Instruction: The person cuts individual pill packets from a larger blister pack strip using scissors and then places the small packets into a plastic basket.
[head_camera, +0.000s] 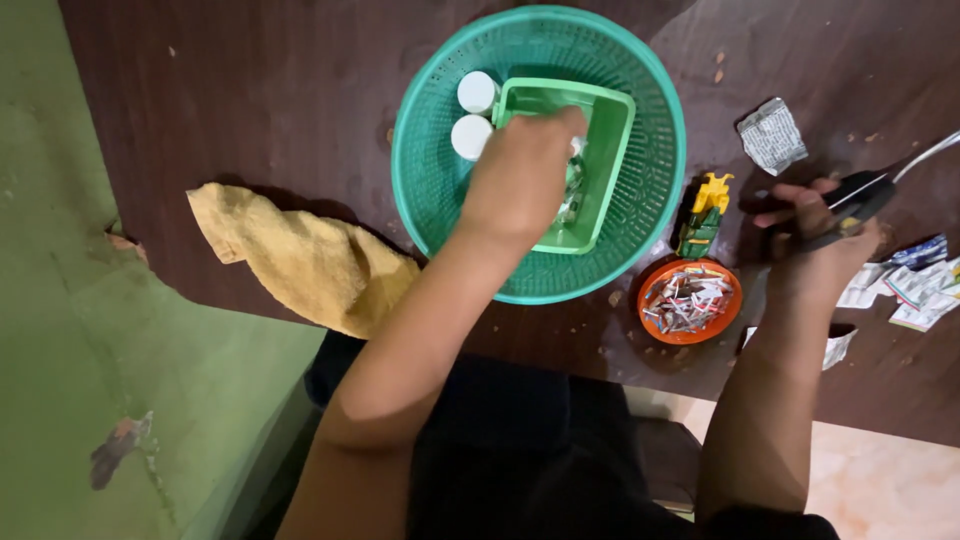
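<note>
The left hand (520, 180) dips into the small green tray (612, 150) sitting inside the round teal basket (430, 215), its grip curled down among the shiny little packets (573, 195) there; whether it has closed on one I cannot tell, the knuckles hide it. Those packets look light, thin and crinkly, likely slippery, best pinched at an edge. Two white bottle caps (474, 115) stand just beside the tray, inside the basket. Out right, the right hand (822, 250) has its grip clamped on black-handled scissors (858, 200), resting on the dark table (280, 100). Near it sit an orange dish (735, 300) of cut strips, a yellow-green toy (705, 215) and torn wrappers (905, 285). A yellow cloth (300, 255) slumps at the table's left edge.
</note>
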